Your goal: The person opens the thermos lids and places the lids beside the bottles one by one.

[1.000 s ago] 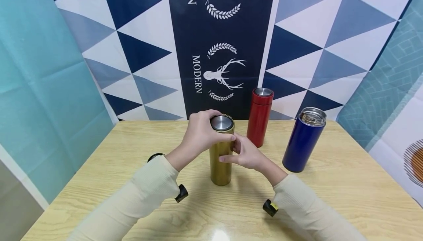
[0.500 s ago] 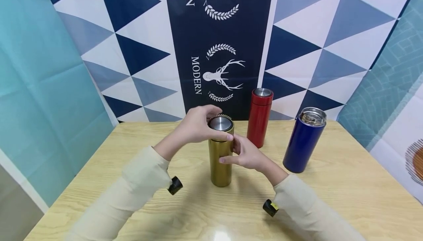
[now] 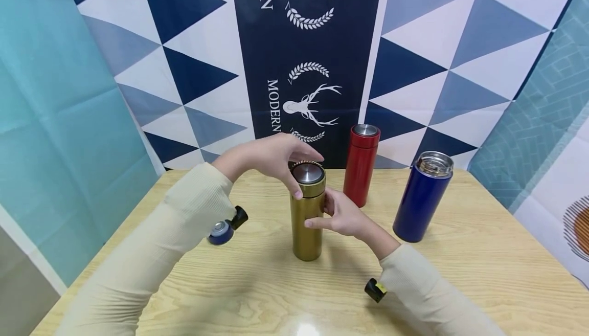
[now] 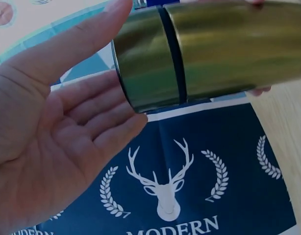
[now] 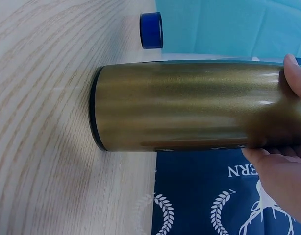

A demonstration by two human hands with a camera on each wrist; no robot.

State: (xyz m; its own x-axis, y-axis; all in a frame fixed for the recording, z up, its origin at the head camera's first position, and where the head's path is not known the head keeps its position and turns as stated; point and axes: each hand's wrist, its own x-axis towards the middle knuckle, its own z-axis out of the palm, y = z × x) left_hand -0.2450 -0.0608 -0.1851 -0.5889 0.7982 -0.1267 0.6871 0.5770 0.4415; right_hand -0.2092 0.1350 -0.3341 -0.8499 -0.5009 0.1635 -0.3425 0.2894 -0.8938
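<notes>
A gold thermos flask (image 3: 307, 233) stands upright mid-table, its lid (image 3: 315, 189) with a brushed steel top seated on the body. My right hand (image 3: 342, 216) grips the body from the right, thumb in front and fingers behind. Over the lid hovers my left hand (image 3: 276, 157), its thumb at the lid's near left side and the fingers stretched out behind it. In the left wrist view the palm is apart from the lid (image 4: 148, 63) and the fingers (image 4: 106, 117) are extended. The right wrist view shows the flask's base (image 5: 99, 110) down at the wooden table.
Behind on the right stand a red thermos flask (image 3: 361, 172) with its lid on and a blue thermos flask (image 3: 421, 203) without one, its steel mouth showing. A blue lid (image 3: 221, 233) lies on the left of the table (image 3: 257, 295). Patterned cloth hangs behind.
My left hand has loosened from the lid and turned around it, its thumb moving left and its fingers going further behind. The right hand stays on the flask. The blue lid has come into sight.
</notes>
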